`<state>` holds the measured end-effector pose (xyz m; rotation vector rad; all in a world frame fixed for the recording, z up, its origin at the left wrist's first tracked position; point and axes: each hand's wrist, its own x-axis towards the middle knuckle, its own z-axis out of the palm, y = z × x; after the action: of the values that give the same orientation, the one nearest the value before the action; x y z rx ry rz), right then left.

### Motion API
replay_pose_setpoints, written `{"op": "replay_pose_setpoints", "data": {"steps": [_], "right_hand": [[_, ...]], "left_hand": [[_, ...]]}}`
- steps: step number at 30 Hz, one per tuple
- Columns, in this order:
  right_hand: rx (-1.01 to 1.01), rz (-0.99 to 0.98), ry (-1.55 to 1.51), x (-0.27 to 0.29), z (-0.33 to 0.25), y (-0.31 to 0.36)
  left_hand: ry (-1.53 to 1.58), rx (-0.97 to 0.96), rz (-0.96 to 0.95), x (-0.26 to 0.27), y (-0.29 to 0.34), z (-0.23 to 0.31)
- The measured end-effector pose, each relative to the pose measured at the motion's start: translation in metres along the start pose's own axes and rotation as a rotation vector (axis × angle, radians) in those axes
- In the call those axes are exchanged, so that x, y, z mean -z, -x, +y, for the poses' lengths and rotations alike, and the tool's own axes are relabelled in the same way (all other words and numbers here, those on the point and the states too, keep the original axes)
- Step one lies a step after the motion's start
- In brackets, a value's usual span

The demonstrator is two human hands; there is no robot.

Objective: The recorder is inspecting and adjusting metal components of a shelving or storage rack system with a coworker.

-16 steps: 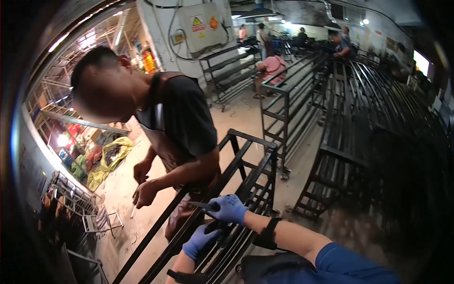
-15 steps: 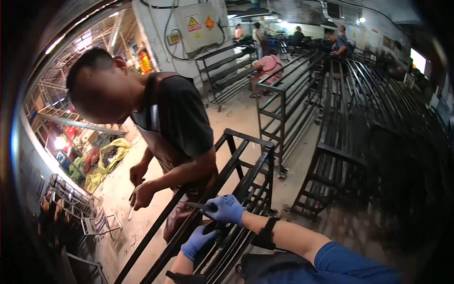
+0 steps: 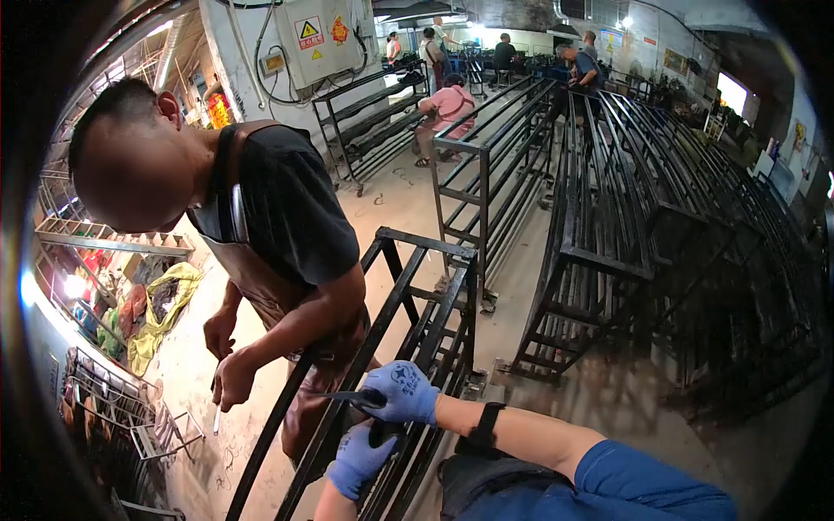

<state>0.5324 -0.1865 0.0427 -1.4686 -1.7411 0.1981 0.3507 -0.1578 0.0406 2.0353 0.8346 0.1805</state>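
In my right hand (image 3: 401, 391), gloved in blue, is a thin, pointed grey blade-like tool (image 3: 342, 396) aimed left; its grip end is dark and mostly covered by my fingers. Just below it, my left hand (image 3: 360, 458), in a matching glove, curls at the frame's top rails; whatever its fingers close on is dark and hidden. Both hands are over a long black metal frame (image 3: 427, 247) of welded bars. Across this frame a co-worker in an apron (image 3: 252, 269) bends forward, hands together around a thin pale rod (image 3: 216, 422).
More black metal frames on casters (image 3: 460, 149) stand ahead, with a dense row of them (image 3: 608, 260) to the right. Several people work at the back, one in pink (image 3: 452, 108) sitting low. Yellow sacks (image 3: 165, 304) and metal racks (image 3: 104, 391) lie left.
My view has shifted, so the frames and the co-worker sit further left in the picture. Both my hands stay close together at the frame, the tool still in the right one.
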Motion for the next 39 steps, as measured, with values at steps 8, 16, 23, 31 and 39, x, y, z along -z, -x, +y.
{"op": "replay_pose_setpoints", "data": {"steps": [8,16,23,31,39], "right_hand": [[0.183,0.051,0.011,-0.003,0.003,-0.003],[0.208,0.120,0.055,-0.010,0.005,0.003],[0.154,0.119,0.033,-0.016,0.001,0.005],[-0.305,0.271,-0.340,0.005,0.016,0.009],[-0.655,0.407,-0.387,0.108,0.078,0.057]], "left_hand": [[-0.198,-0.113,-0.032,0.002,-0.003,-0.010],[-0.147,-0.042,-0.111,0.014,0.006,0.006],[-0.040,-0.119,-0.091,0.022,0.013,0.015],[-0.142,-0.085,-0.083,0.006,-0.013,0.002],[-0.088,-0.130,0.031,-0.016,-0.057,0.042]]}}
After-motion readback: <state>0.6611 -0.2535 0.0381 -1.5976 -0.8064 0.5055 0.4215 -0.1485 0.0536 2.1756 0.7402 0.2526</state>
